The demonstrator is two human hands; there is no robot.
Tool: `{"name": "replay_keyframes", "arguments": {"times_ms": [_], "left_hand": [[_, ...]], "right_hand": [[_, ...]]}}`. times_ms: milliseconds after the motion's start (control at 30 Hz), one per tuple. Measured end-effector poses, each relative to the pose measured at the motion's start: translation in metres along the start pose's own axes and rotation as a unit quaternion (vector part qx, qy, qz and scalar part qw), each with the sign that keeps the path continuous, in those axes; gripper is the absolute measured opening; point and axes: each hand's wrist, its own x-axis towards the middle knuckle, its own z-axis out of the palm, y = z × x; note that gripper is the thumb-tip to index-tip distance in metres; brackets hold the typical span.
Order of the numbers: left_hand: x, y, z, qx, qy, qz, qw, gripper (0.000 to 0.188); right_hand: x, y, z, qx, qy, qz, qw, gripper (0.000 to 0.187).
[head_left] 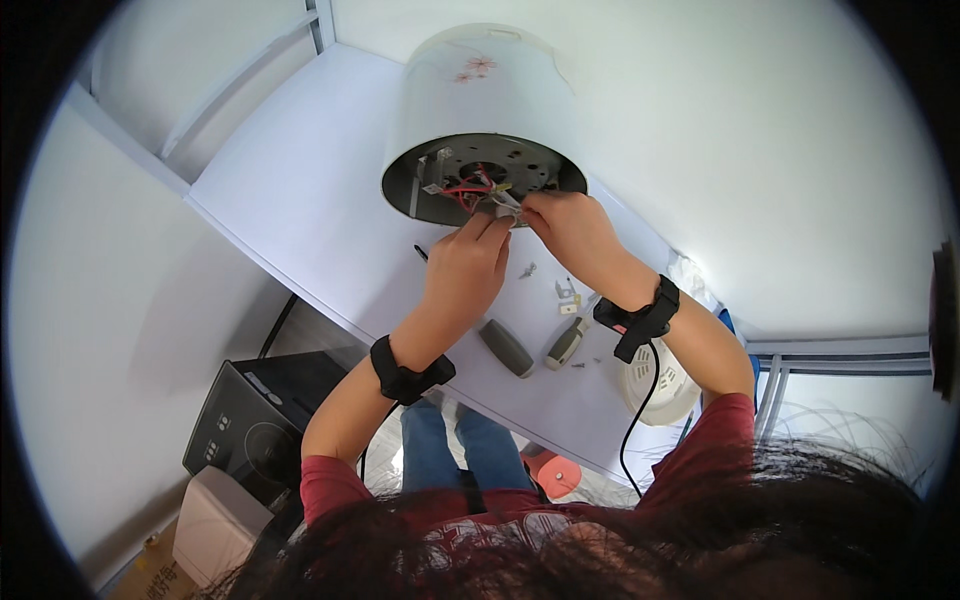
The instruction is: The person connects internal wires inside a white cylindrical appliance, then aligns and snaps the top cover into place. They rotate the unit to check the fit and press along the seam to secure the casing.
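Note:
A white, drum-shaped appliance housing (pixel 485 95) with a red flower print lies on its side on the table, its open underside toward me. Red and white wires (pixel 468 190) hang out of the opening. My left hand (pixel 465 275) pinches a white wire bundle (pixel 507 205) at the lower rim. From the right, my right hand (pixel 580 235) has its fingers closed on the same white wires. My fingers partly hide the ends. A grey-handled screwdriver (pixel 506 348) lies below my left hand. Beside it is a second tool with a grey-and-cream handle (pixel 567 343).
Small screws (pixel 527 270) and metal pieces (pixel 568 295) lie on the white table (pixel 300 200). A white vented cover (pixel 660 385) rests at the right edge. A black cooktop (pixel 255 430) and a pale pink box (pixel 218 525) stand below left. Walls rise behind and right.

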Motion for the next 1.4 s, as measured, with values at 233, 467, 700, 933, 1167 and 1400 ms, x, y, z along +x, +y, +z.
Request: {"name": "replay_keyframes", "arguments": {"times_ms": [233, 467, 700, 933, 1167, 1400], "left_hand": [[0.002, -0.003, -0.003, 0.025, 0.002, 0.043, 0.999, 0.025], [0.000, -0.007, -0.005, 0.047, 0.014, 0.079, 0.996, 0.027], [0.003, -0.007, -0.006, 0.000, 0.020, 0.061, 0.998, 0.018], [0.010, -0.004, -0.012, -0.043, 0.063, 0.043, 0.996, 0.015], [0.006, -0.008, -0.010, -0.083, 0.051, 0.024, 0.995, 0.027], [0.007, -0.007, -0.010, -0.098, 0.068, 0.050, 0.992, 0.033]], "right_hand": [[-0.002, 0.001, 0.002, -0.008, 0.005, -0.002, 1.000, 0.011], [-0.006, 0.001, -0.003, 0.037, 0.021, 0.005, 0.999, 0.019], [-0.005, -0.007, -0.003, 0.119, 0.040, -0.044, 0.991, 0.023], [0.000, -0.007, 0.000, 0.208, 0.012, -0.036, 0.977, 0.012], [0.000, -0.007, 0.003, 0.216, 0.000, -0.023, 0.976, 0.013], [0.000, -0.010, 0.003, 0.218, 0.015, -0.052, 0.974, 0.010]]}}
